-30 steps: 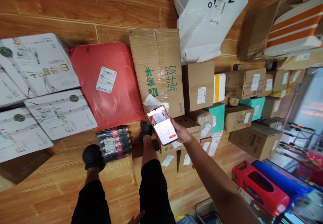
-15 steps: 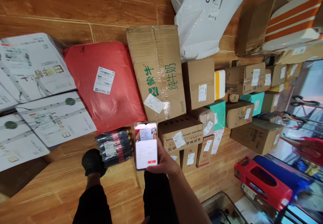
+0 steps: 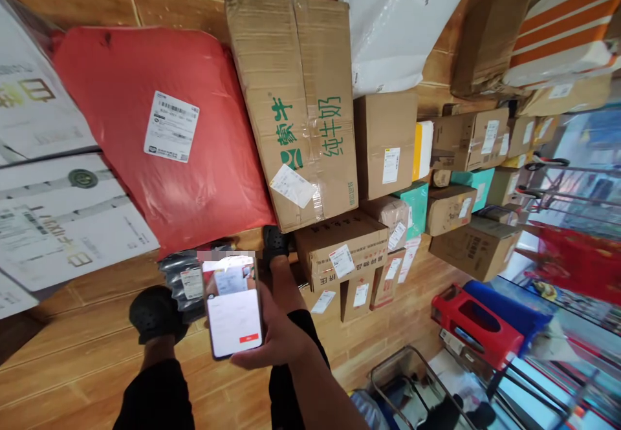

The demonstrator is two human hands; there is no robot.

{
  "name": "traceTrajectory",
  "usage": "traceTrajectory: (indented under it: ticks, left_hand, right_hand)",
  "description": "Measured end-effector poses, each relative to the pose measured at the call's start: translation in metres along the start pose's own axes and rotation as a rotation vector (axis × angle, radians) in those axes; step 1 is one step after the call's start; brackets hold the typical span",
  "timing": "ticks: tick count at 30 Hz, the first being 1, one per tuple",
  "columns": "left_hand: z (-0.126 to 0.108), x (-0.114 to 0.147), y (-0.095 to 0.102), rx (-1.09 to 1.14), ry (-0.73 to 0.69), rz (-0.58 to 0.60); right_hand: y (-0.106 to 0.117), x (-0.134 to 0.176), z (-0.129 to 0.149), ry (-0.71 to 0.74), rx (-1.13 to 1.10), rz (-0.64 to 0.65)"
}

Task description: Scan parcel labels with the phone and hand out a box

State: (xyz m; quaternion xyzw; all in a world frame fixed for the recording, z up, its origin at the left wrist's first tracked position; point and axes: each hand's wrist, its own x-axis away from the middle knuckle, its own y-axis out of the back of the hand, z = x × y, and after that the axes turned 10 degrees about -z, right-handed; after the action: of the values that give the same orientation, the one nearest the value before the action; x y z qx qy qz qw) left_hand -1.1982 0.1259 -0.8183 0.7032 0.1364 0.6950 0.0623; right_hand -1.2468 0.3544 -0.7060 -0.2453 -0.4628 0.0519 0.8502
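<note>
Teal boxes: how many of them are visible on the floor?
2. The near teal box is in the middle, beside a taped brown parcel; the far teal box is farther right. Others may be hidden.

You're in a parcel pickup / courier depot, prob. a small shopfront. Wood-look floor (image 3: 72, 365) is covered w/ shipments laid out in rows: a big red poly mailer (image 3: 160, 132) w/ barcode label, a large taped carton (image 3: 295, 100) printed in green characters, a white plastic mailer bag (image 3: 392, 22), white printed cartons (image 3: 58, 216) at left, plus many small brown boxes (image 3: 383, 145) and teal boxes (image 3: 417, 207), nearly all w/ shipping labels. Red stool (image 3: 475, 323) and blue stool (image 3: 504, 310) sit near a bright glass front at right, street side visible beyond.
</note>
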Motion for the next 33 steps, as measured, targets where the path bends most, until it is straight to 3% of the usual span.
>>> traceTrajectory:
  ticks: [7, 13, 23, 30, 33]
  left_hand:
    - [-0.016, 0.008, 0.001, 0.17, 0.071, 0.092]
    - [-0.016, 0.015, 0.002, 0.264, 0.107, 0.154]
    - [-0.021, 0.018, 0.011, 0.285, 0.111, 0.185]
    - [-0.011, 0.02, 0.024, 0.306, 0.179, 0.132]
    - [-0.009, 0.02, 0.026, 0.337, 0.23, 0.161]
  right_hand:
    - [0.031, 0.004, 0.029, 0.092, -0.068, -0.13]
    - [0.043, -0.002, 0.043, 0.12, -0.115, -0.166]
    - [0.03, -0.008, 0.058, 0.11, -0.051, -0.168]
    - [0.021, -0.006, 0.056, 0.083, -0.042, -0.114]
    - [0.019, -0.006, 0.052, 0.071, -0.022, -0.12]
